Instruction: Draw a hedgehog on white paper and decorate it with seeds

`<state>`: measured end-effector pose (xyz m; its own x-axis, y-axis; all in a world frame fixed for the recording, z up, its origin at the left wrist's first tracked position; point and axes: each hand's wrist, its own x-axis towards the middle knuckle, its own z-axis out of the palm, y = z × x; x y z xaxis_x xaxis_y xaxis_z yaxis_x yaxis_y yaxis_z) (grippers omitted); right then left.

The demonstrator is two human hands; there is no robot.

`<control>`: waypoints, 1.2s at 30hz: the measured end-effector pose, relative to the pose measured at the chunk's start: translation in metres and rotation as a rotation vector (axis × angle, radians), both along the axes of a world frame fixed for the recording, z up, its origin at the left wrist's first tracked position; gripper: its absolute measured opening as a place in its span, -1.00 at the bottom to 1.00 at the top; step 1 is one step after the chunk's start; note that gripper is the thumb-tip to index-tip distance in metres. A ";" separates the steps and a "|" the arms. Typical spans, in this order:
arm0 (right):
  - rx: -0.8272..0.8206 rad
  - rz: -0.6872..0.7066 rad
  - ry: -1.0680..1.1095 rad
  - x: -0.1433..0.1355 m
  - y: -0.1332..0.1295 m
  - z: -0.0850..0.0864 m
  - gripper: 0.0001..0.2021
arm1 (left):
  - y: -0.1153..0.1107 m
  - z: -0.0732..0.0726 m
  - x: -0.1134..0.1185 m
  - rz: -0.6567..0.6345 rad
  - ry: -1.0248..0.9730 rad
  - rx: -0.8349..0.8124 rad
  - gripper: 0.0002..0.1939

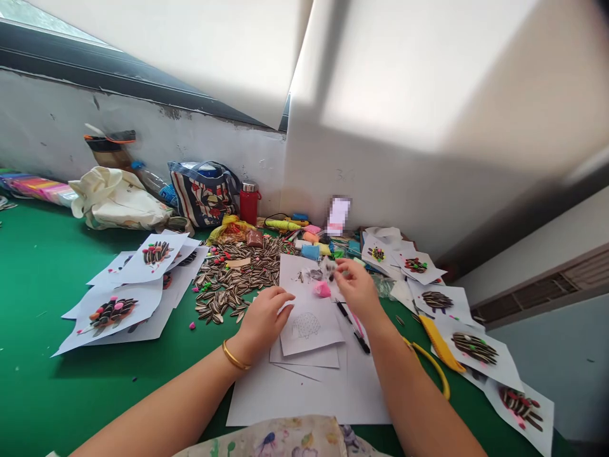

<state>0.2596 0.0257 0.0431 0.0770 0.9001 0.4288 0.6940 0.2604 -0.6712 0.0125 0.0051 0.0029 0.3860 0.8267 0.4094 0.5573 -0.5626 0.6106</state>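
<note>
My left hand (267, 318), a gold bangle on its wrist, lies at the left edge of a white sheet (311, 343). Its fingers are loosely curved, thumb apart, with nothing visible between them. The sheet bears a dotted outline drawing (306, 325) like a hedgehog. At the sheet's upper right, my right hand (356, 287) pinches what looks like a small clear plastic bag (327, 266) with something dark in it; the fingertips are partly hidden. Just left of that hand sits a pink lump of modelling clay (321, 289). Several sunflower seeds (228, 295) are heaped beyond my left hand.
Finished seed-and-clay pictures (137, 279) overlap at left; more pictures (476, 349) line the right. A black pen (354, 330) and a yellow strap (435, 365) lie near my right arm. Along the wall stand a red bottle (248, 203), a patterned bag (202, 197) and a phone (339, 216).
</note>
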 end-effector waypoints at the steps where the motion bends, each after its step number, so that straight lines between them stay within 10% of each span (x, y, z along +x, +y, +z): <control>1: -0.014 0.076 0.044 -0.011 -0.012 -0.002 -0.87 | -0.002 0.001 0.001 -0.006 -0.088 -0.043 -0.81; 8: -0.034 0.285 0.048 -0.051 -0.053 -0.027 -0.94 | -0.014 0.001 0.010 -0.033 -0.505 -0.321 -0.84; 36: -0.018 0.367 0.212 -0.059 -0.054 -0.035 -0.92 | -0.010 0.000 0.006 -0.004 -0.260 -0.204 -0.83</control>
<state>0.2009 -0.0286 0.0083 -0.1653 0.8913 0.4222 0.4033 0.4517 -0.7958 0.0184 -0.0052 0.0033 0.2934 0.9005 0.3209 0.3664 -0.4160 0.8322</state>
